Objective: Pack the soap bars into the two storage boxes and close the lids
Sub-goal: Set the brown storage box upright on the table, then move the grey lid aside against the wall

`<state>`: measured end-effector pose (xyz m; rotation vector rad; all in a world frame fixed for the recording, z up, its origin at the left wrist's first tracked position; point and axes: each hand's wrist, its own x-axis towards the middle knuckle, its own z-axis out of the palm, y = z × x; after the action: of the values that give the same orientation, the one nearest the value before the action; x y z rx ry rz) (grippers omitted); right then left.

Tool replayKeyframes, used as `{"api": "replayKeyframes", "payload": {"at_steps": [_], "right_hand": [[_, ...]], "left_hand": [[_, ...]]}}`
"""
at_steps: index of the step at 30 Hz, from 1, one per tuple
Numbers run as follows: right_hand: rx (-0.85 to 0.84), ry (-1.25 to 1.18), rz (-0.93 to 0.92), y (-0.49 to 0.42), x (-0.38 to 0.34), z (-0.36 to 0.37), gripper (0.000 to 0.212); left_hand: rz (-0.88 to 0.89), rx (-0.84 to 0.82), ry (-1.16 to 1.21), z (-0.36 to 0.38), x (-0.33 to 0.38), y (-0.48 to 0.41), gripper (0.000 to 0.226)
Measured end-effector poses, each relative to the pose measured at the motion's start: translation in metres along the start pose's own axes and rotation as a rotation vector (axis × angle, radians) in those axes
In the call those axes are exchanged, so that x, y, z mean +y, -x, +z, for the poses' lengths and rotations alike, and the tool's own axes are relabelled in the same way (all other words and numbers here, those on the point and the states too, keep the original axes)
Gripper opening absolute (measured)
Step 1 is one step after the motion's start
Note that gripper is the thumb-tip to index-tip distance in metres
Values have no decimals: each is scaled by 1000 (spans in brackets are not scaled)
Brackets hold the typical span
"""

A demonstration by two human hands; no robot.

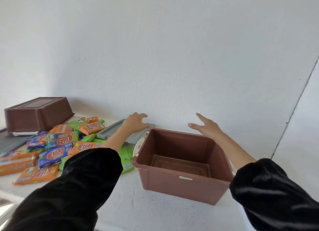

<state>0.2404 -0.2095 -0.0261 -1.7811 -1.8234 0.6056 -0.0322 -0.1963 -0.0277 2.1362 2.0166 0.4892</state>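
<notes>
An empty brown storage box (183,186) stands upright on the white table, its lid off. My left hand (135,123) hovers beyond the box's far left corner, over a grey lid (112,129), fingers spread and loosely curved. My right hand (206,127) is above the box's far right rim, fingers straight and spread, holding nothing. A second brown box (37,115) lies upside down at the far left. Several wrapped soap bars (57,142) in orange, blue and green packs are heaped between the two boxes.
A second grey lid (10,142) lies flat in front of the upturned box at the left edge. A white wall (172,58) rises directly behind the table. The table's front edge (10,194) shows at the lower left.
</notes>
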Motion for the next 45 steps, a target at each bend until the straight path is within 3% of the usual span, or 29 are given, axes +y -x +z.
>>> {"api": "replayKeyframes", "payload": {"at_steps": [9, 18, 27, 31, 36, 41, 45], "right_hand": [[-212, -45, -83, -120, -81, 80, 74], [-555, 55, 49, -198, -100, 169, 75], [-713, 95, 181, -209, -98, 205, 75], [-704, -52, 256, -206, -105, 206, 68], [-561, 20, 66, -204, -124, 189, 79], [-328, 85, -158, -189, -157, 149, 77], [-39, 55, -310, -182, -157, 107, 82]], "left_hand": [[-111, -93, 38, -12, -102, -104, 50], [-264, -234, -55, 40, -156, -165, 64], [-405, -294, -89, 68, -168, -166, 73], [-444, -267, -85, 66, -163, -167, 78], [-451, -56, -125, 29, -149, -151, 76], [-407, 170, -107, -17, -133, -143, 80], [-308, 398, 12, -40, -88, -135, 79]]}}
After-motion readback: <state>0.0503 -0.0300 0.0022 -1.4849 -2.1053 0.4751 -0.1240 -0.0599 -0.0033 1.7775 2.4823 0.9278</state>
